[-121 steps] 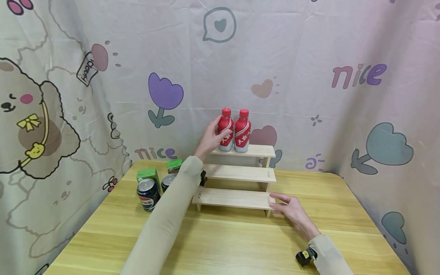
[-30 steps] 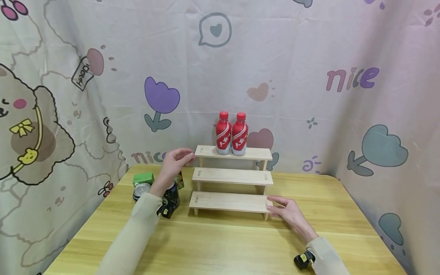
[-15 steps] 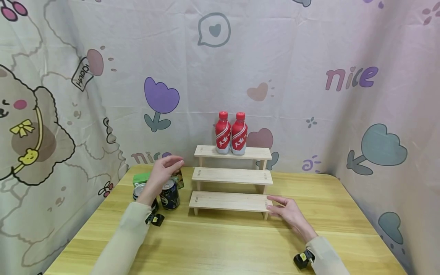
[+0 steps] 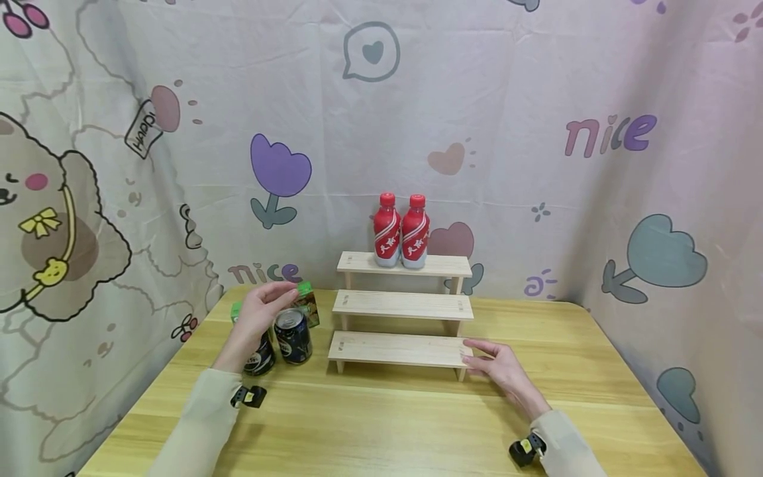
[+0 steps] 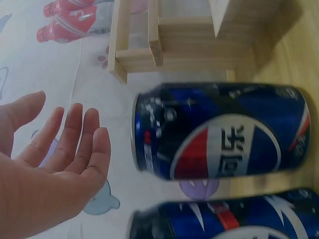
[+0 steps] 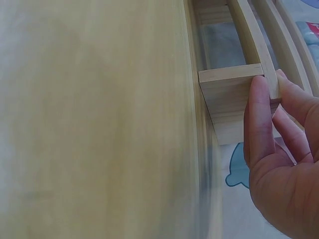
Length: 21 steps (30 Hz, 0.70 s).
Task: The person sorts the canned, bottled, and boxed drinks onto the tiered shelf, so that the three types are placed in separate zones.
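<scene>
Left hand [image 4: 257, 315]: fingers relaxed, thumb parted from them, above the smooth dark-blue cylindrical cans [image 4: 293, 339] on the bench [image 4: 369, 424], just apart from them. Right hand [image 4: 502, 368] pinches the right end of the lowest board [image 4: 396, 348] of the pale-grained wooden rack [image 4: 402, 305]. Leftmost green carton [image 4: 235, 311] mostly hidden behind the hand; one can cut off in left wrist view.
</scene>
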### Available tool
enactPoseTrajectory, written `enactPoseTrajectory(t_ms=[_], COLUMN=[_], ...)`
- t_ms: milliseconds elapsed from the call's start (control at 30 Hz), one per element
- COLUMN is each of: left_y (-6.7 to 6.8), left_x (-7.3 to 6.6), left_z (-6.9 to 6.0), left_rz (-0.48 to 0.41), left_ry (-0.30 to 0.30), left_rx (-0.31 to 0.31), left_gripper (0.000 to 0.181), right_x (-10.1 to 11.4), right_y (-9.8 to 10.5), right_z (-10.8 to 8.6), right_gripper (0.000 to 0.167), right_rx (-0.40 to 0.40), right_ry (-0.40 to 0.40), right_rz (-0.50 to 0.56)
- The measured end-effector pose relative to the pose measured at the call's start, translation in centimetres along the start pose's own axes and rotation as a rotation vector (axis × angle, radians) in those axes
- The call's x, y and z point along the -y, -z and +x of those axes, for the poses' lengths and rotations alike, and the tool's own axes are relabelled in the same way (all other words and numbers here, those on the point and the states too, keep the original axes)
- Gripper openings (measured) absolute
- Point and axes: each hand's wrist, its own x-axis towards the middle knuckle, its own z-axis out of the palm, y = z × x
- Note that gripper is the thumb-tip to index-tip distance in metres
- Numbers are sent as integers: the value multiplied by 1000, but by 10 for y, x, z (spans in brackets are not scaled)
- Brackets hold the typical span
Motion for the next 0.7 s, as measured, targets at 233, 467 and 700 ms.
enactPoseTrajectory(t_ms=[233, 467, 700], left_y=[18, 36, 47], left_x=[7, 14, 20], left_z=[-7, -16, -24], left_rz=[4, 40, 80], left_ry=[-25, 10, 48], left_rx=[-60, -118, -149], left_gripper=[48, 48, 53], right_x=[0, -1, -1], right_y=[0, 0, 0], right_z=[0, 1, 0], right_gripper=[53, 53, 53], right_rx=[-8, -5, 2], right_ry=[-1, -4, -3], right_rz=[1, -1, -12])
